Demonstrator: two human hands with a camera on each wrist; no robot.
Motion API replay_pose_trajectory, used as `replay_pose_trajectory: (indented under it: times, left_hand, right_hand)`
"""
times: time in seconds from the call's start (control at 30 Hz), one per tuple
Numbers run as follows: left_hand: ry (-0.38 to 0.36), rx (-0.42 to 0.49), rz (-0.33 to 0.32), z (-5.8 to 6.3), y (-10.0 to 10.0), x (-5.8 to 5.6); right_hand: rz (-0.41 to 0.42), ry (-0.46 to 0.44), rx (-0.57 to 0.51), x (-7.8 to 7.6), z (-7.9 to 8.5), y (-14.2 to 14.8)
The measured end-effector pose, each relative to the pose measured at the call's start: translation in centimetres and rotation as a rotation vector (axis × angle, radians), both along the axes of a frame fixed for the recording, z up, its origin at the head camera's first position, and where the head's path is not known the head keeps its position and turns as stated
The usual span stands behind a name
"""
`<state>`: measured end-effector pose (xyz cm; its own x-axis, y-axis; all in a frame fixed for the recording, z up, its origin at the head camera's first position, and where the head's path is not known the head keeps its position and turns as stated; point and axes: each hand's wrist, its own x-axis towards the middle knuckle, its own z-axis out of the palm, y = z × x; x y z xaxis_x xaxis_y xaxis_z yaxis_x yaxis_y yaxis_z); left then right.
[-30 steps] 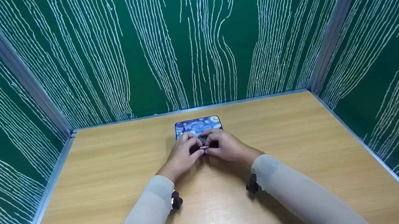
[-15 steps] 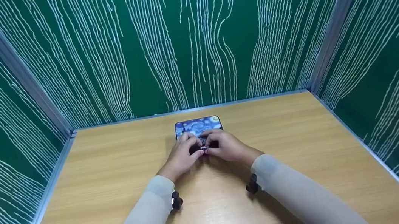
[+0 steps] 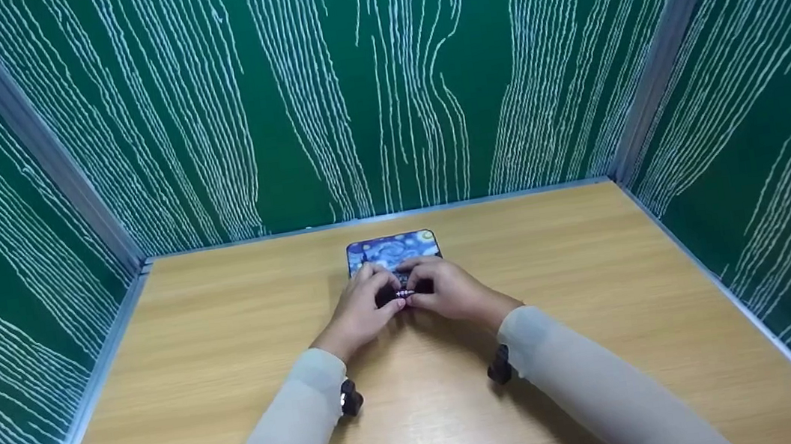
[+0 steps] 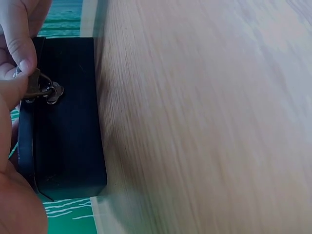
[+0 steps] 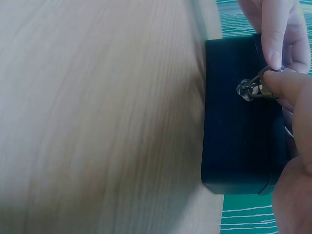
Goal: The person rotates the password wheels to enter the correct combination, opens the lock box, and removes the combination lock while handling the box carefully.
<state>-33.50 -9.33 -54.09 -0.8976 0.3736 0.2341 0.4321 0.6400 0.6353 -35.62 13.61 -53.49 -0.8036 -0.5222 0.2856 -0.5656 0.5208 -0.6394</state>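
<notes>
A small dark box with a blue swirling-night-sky painting on its lid (image 3: 393, 250) stands near the back of the table. From the metal clasp (image 4: 55, 93) on its dark front hangs a small brass-toned padlock (image 5: 265, 91); a row of pale dials (image 3: 405, 293) shows on it in the head view. My left hand (image 3: 363, 307) pinches the padlock's left end between thumb and fingers. At its right end my right hand (image 3: 453, 292) does the same, thumb tips close together. The shackle loops through the clasp. Fingers cover much of the padlock's body.
The box rests on a wooden table (image 3: 233, 377). Green walls with wavy white lines (image 3: 379, 88) enclose the back and both sides, with grey frame posts (image 3: 659, 31) at the corners. Each sleeved wrist carries a small black camera (image 3: 350, 397).
The row of dials on the padlock looks slightly different from before. Both hands, the arms and the box stay in the same place.
</notes>
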Motion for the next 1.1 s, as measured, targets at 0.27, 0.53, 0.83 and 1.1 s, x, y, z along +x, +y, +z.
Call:
replay_pose_trajectory:
  times: [0.27,0.53,0.83,1.1]
  left_hand:
    - [0.056,-0.006,-0.012,0.0,0.03,0.05]
    - [0.032,-0.016,-0.001,0.07,0.1,0.17]
    - [0.004,-0.015,0.013,0.26,0.14,0.24]
    - [0.016,0.003,0.011,0.23,0.27,0.09]
  right_hand:
    - [0.018,0.011,-0.025,0.18,0.03,-0.04]
    - [0.02,-0.003,-0.015,0.11,-0.12,0.04]
    - [0.013,-0.011,0.004,0.09,0.18,0.05]
    - [0.007,-0.026,0.004,0.01,0.08,0.15]
